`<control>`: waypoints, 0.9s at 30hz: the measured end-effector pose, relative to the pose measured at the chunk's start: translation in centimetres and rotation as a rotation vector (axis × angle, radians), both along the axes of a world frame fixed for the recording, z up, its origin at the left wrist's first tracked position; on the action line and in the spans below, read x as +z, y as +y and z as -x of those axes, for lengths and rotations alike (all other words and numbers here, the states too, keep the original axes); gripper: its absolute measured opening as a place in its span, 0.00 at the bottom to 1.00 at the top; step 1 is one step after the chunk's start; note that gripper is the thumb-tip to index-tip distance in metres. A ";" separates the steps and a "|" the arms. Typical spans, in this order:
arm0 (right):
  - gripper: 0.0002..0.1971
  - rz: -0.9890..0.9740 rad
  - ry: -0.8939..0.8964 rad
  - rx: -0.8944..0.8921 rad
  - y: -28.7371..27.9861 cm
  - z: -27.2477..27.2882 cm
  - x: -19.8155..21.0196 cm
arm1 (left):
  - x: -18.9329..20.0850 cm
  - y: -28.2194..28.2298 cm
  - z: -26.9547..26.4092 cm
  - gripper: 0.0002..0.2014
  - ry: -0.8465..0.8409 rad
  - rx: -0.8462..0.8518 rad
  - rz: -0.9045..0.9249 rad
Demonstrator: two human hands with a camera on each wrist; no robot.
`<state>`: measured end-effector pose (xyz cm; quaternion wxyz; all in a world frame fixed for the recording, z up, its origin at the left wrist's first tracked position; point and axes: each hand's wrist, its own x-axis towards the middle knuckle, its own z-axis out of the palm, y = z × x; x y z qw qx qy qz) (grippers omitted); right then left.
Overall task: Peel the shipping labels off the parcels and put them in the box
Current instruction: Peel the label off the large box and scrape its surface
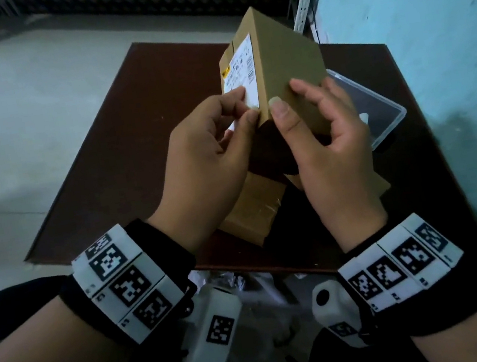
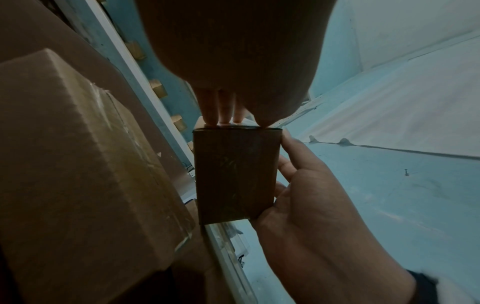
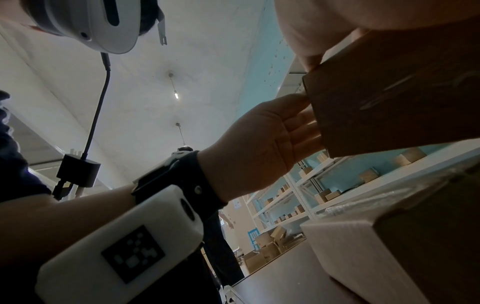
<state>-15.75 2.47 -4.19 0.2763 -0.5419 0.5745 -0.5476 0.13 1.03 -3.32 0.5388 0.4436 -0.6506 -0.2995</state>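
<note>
Below your grip, one dark table (image 1: 119, 156) carries what look like two more parcels (image 1: 251, 210) and one clear box (image 1: 375, 101). Your right hand (image 1: 329, 146) clasps one raised parcel (image 1: 285, 72); your left hand (image 1: 207, 154) pinches the near corner of its single label (image 1: 240, 76).

A small brown cardboard parcel (image 1: 283, 78) is held up mid-frame, its white shipping label (image 1: 240, 77) lifting at the lower corner, a clear plastic box (image 1: 376, 107) at right.

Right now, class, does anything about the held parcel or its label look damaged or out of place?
Nothing is damaged. The label lies flat on the parcel, except its near corner under the left hand, which picks at it. The right hand steadies the parcel.
</note>
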 end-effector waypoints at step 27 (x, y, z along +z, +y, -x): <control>0.30 -0.044 -0.278 -0.050 4.7 -0.7 3.2 | 2.8 3.4 -0.3 0.11 0.001 -0.020 -0.065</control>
